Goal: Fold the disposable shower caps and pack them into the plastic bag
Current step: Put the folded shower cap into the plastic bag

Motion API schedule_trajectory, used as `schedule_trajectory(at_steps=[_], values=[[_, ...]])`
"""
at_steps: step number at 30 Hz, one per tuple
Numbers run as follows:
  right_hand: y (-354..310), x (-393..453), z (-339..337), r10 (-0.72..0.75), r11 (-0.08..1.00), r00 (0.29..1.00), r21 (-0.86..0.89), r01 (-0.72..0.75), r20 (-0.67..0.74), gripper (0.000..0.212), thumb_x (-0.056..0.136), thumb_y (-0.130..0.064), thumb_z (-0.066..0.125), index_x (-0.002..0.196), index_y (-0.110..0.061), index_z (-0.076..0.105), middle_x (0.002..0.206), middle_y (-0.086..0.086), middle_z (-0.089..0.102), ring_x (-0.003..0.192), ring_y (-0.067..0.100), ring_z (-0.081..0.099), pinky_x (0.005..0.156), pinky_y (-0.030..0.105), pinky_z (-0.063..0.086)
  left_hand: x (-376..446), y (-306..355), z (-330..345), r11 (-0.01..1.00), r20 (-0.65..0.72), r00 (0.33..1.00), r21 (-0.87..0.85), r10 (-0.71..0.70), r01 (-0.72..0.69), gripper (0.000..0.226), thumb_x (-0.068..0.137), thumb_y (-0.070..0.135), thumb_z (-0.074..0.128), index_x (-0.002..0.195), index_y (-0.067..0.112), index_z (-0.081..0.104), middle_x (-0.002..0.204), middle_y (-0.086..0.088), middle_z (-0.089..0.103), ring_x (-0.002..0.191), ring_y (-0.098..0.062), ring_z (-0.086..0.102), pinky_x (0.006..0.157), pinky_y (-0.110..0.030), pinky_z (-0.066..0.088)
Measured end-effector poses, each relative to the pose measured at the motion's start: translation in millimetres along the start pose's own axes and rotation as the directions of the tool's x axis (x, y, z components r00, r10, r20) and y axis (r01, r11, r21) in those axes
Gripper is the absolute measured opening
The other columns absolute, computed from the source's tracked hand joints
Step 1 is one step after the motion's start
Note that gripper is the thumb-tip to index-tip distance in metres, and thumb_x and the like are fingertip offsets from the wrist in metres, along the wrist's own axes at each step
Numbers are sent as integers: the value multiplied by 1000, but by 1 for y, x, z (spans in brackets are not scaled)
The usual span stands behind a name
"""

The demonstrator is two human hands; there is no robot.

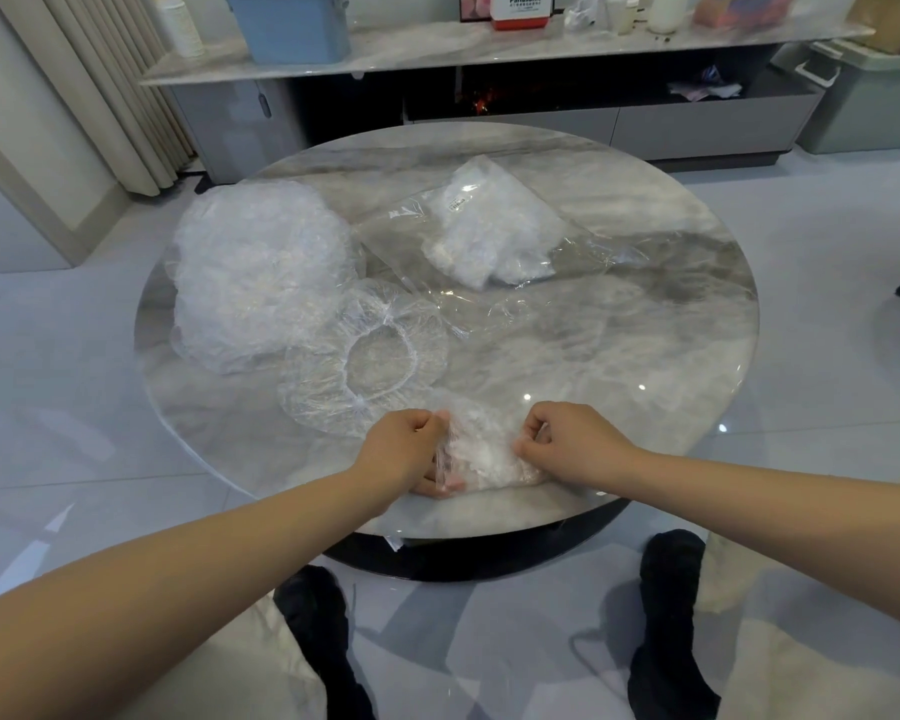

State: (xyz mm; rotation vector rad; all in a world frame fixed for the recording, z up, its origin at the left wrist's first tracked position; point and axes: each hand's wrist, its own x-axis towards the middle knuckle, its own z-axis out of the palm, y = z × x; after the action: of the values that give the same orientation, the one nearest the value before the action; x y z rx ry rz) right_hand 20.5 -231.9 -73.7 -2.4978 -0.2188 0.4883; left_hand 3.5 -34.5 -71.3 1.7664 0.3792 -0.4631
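On the round marble table [645, 324], a crumpled clear shower cap [481, 449] lies near the front edge, bunched into a small wad. My left hand [404, 452] pinches its left side and my right hand [567, 441] pinches its right side. Just behind it an open shower cap [365, 356] lies flat with its elastic ring facing up. A tall pile of unfolded caps [255, 272] sits at the left. Further back lies a clear plastic bag [489, 231] with a bundle of folded white caps inside.
A long marble-topped cabinet [437, 49] runs behind the table, carrying a blue bin [292, 26], a Panasonic box [523, 10] and bottles. A green bin [874, 96] stands at the right. Below the table edge my dark-trousered legs [671, 615] show.
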Motion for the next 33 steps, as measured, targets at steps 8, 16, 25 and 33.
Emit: schedule_trajectory(at_steps=[8, 16, 25, 33], values=[[-3, 0, -3, 21, 1000, 1000, 9, -21, 8, 10, 86, -20, 62, 85, -20, 52, 72, -13, 54, 65, 2, 50, 55, 18, 37, -7, -14, -2, 450, 58, 703, 730, 709, -514, 20, 89, 30, 54, 95, 13, 48, 88, 5, 46, 77, -13, 45, 65, -17, 35], [-3, -5, -3, 19, 999, 1000, 42, -19, 3, 14, 85, -24, 63, 89, -20, 50, 72, -7, 56, 64, 8, 52, 55, 21, 39, -6, -30, 3, -115, 547, 563, 773, 620, -624, 58, 90, 41, 37, 141, 15, 44, 151, -5, 35, 142, -21, 26, 112, -47, 12], [7, -8, 2, -644, 664, 749, -603, 443, -159, 16, 75, -23, 62, 88, -16, 63, 92, -1, 62, 84, 20, 53, 69, 28, 40, 0, -37, 5, -26, 548, 750, 813, 371, -581, 73, 82, 61, -4, 148, 32, -14, 157, 5, -16, 142, -10, -23, 112, -35, -25], [13, -9, 9, -603, 607, 798, -649, 458, -1, 38, 74, -44, 42, 85, -19, 69, 80, -9, 65, 88, 18, 59, 82, 28, 32, 1, -36, 5, 71, 490, 728, 805, 479, -589, 71, 87, 50, 5, 150, 24, 25, 158, -1, 16, 147, -16, 6, 116, -37, -7]])
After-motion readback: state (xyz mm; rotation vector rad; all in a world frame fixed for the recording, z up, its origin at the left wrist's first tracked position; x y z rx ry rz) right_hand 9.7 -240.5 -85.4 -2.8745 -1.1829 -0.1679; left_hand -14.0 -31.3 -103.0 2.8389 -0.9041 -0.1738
